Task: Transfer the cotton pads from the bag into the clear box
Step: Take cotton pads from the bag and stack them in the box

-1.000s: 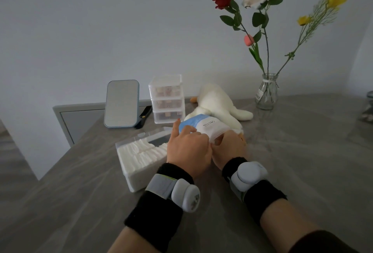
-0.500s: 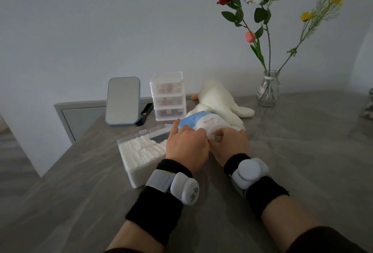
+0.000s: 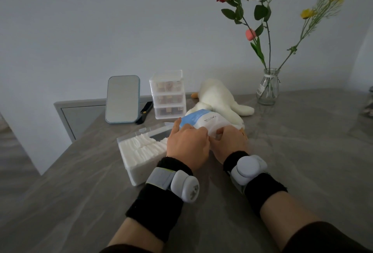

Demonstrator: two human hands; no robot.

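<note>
A blue and white bag of cotton pads (image 3: 203, 120) lies on the grey table, its near end toward me. My left hand (image 3: 186, 146) grips that near end from the left, fingers curled over it. My right hand (image 3: 229, 141) pinches the same end from the right. Just left of my hands stands the clear box (image 3: 139, 169), filled with rows of white cotton pads (image 3: 141, 148). Its lid (image 3: 155, 128) is tipped open at the back. The bag's opening is hidden behind my fingers.
Behind the bag lies a white plush toy (image 3: 219, 99). A small clear drawer unit (image 3: 168, 94) and a standing mirror (image 3: 122, 99) with a black item (image 3: 144, 109) beside it are further back left. A glass vase (image 3: 268, 87) with flowers stands back right.
Both hands have stayed on the near end of the bag, shifting only slightly. The bag and the box have kept their places.
</note>
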